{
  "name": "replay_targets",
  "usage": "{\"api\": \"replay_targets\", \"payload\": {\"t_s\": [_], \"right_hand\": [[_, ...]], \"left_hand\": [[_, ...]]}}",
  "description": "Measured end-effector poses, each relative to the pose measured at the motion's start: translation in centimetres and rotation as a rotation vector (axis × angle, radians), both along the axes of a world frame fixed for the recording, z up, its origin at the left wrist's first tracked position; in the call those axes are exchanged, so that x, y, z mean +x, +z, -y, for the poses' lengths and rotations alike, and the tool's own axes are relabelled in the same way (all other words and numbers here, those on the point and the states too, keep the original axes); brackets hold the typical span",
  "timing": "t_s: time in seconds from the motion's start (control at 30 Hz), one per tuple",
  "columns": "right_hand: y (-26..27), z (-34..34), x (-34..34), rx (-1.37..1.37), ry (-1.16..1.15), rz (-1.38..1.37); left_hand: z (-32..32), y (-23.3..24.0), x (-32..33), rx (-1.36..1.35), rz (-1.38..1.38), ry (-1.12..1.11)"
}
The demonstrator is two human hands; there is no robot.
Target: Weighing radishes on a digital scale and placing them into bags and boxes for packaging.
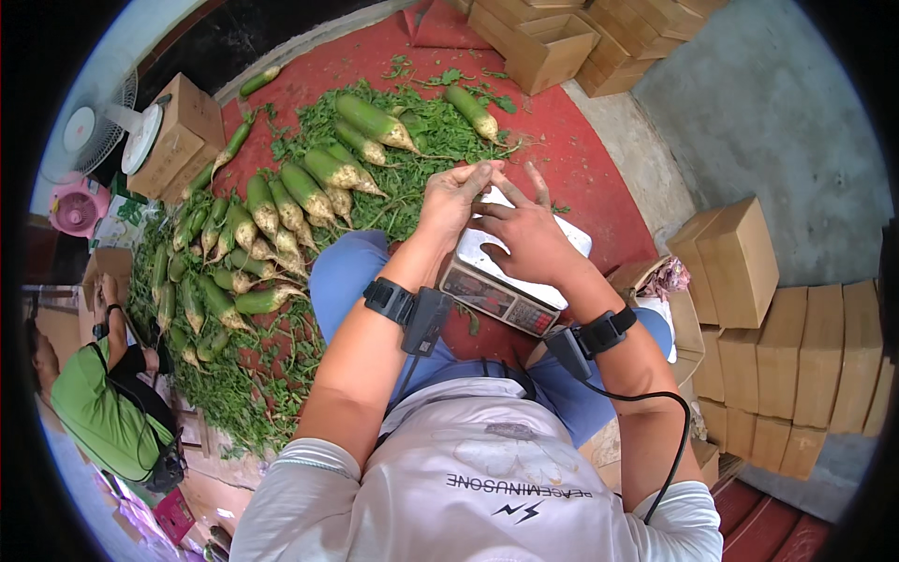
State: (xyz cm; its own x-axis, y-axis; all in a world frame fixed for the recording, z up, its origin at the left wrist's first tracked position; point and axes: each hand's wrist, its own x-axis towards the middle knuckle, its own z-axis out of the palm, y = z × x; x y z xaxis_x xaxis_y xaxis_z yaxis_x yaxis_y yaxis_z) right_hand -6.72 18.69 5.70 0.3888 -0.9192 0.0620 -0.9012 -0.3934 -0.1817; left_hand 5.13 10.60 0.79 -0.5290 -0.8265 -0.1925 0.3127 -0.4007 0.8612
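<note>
Above a white-topped electronic weighing scale [516, 277], both of my hands come together. The thumb and fingers of my left hand [453, 193] are drawn close; whether anything small sits between them is hidden. My right hand [523, 228] has its fingers spread, and its fingertips meet or nearly meet the left ones over the far edge of the scale's plate. Ahead and to the left, green radishes with pale tapered ends [302, 193] lie in rows on cut leaves [393, 204]. A single radish [470, 112] rests beyond my hands.
Red matting [604, 168] covers the floor. Cardboard boxes [793, 351] are stacked at right, with open cartons [551, 49] at the back. A person in green [105, 414] sits at left near a white fan [81, 130] and a pink fan [79, 204]. An open carton [685, 316] stands beside my right knee.
</note>
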Motion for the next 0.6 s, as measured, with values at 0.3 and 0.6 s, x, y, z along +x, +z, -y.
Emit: {"api": "replay_targets", "payload": {"t_s": [0.3,0.6], "right_hand": [[0.9,-0.1,0.1,-0.092,-0.089,0.134],[-0.4,-0.4,0.6,-0.262,-0.170,-0.270]], "left_hand": [[1.1,0.2,1.4,0.336,-0.186,-0.022],[-1.0,1.0,-0.1,-0.176,0.011,0.186]]}}
